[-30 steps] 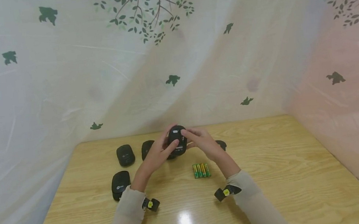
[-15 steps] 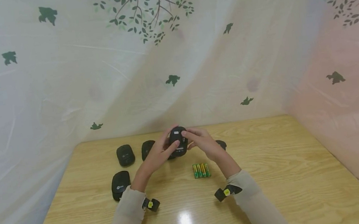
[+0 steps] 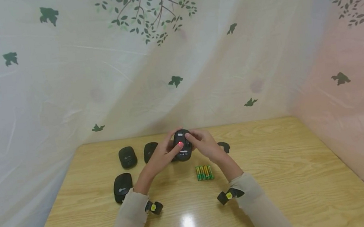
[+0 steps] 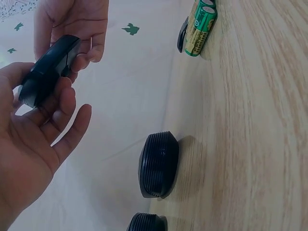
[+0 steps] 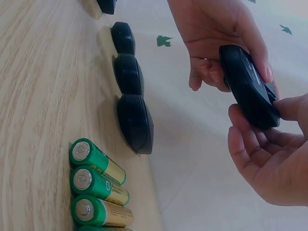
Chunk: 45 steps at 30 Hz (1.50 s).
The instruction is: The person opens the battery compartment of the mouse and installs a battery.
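The left hand (image 3: 160, 154) is holding a black mouse (image 3: 184, 155) in a curled grip, thumb across its underside, while the right hand (image 3: 207, 146) is pinching the opposite edge between thumb and fingers. They are keeping it above the bench (image 3: 277, 177), a red light (image 3: 180, 143) glowing by the left thumb. Batteries (image 3: 204, 172) are lying side by side nearer the person; other mice (image 3: 128, 157) are sitting leftward. A dark piece (image 3: 225, 146), possibly a cover, is lying beyond the right wrist.

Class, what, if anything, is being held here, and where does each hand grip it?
A black computer mouse: the left hand holds one long side, the right hand the opposite side, both thumbs on its underside.
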Tool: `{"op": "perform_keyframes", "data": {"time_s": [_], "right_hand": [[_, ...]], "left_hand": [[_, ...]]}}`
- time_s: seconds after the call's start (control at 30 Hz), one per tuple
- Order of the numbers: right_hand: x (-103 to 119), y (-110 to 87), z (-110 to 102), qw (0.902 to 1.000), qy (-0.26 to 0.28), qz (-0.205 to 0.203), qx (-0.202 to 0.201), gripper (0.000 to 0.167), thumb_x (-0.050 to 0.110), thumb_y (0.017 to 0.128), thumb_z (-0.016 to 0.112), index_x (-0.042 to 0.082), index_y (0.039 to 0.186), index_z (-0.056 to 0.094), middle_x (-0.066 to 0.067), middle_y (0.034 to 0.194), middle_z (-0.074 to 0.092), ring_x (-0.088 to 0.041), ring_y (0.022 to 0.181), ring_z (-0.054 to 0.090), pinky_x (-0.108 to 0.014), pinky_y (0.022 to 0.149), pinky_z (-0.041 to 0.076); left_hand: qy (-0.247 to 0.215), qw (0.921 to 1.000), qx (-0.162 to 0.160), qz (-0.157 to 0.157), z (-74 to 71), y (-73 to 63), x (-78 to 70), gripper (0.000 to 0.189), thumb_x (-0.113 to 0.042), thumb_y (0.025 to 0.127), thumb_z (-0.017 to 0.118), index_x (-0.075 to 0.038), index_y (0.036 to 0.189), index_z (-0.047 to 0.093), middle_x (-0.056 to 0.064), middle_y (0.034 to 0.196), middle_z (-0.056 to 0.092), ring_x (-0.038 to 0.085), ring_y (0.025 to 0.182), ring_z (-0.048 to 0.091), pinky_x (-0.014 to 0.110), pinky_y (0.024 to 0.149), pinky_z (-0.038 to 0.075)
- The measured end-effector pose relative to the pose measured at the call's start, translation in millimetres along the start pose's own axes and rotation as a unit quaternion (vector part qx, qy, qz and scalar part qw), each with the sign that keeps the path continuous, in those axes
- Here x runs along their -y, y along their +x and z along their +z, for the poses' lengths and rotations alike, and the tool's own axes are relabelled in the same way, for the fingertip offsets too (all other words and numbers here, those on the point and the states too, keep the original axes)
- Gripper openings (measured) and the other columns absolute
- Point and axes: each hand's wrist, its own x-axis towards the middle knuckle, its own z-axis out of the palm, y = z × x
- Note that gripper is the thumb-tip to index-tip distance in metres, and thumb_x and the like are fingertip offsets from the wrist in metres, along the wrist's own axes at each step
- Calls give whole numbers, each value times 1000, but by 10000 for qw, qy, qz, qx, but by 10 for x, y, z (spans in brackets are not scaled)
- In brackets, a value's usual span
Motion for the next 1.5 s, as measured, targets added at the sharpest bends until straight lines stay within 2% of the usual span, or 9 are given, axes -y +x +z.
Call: {"op": "perform_keyframes", "data": {"time_s": [0.3,0.6,0.87,0.93,1.1,1.27,1.4,1.5], "right_hand": [[-11,3,3,9999,-133,-24,-46,39,28,108,52,-3,128,65,-20,110,71,-13,85,64,-51,86,57],[-36,6,-44,9999,-9,56,138,43,31,108,52,-2,134,62,-21,114,69,-14,88,64,-39,82,59],[-27,10,-103,9995,-112,161,263,46,34,108,50,-1,137,60,-20,115,70,-15,89,65,-41,85,58],[-16,8,-133,9993,-125,195,277,46,36,108,50,0,135,61,-19,115,71,-16,89,67,-42,85,58],[-18,10,-261,9993,-236,217,208,45,38,108,50,2,132,63,-19,114,71,-21,91,71,-42,85,58],[-55,26,-460,9980,-585,234,103,44,39,107,52,4,132,63,-20,113,73,-25,93,73,-47,88,58],[-105,29,-641,9948,-978,243,130,43,36,107,53,3,133,63,-22,113,73,-29,93,73,-46,85,58],[-177,30,-755,9920,-1235,225,156,40,30,107,55,1,133,63,-28,114,71,-35,92,72,-51,84,58]], "left_hand": [[-54,10000,21,-23,15,-2,-21,56,-15,107,53,-23,158,32,25,116,71,29,102,72,35,87,56],[-129,9999,73,-25,17,-7,-18,58,-16,107,53,-17,160,28,25,122,68,29,105,70,37,88,56],[-231,9997,38,-65,16,-18,-14,58,-17,108,53,-25,160,29,24,123,69,27,105,71,34,87,57],[-225,9997,27,-56,15,-20,-8,58,-18,108,53,-23,160,29,24,122,69,26,105,71,33,87,57],[-157,9999,17,-69,15,-17,5,58,-19,108,53,-19,160,28,25,119,70,26,102,71,36,87,57],[-62,9996,-50,-259,6,-22,2,56,-22,108,52,-26,160,29,25,122,69,27,104,71,40,87,58],[-48,9994,-111,-312,-13,-25,6,57,-25,108,52,-27,160,29,24,121,70,26,103,72,37,85,58],[-90,9995,-153,-272,-30,-26,19,57,-25,108,52,-24,160,28,23,118,71,24,100,72,33,83,57]]}}
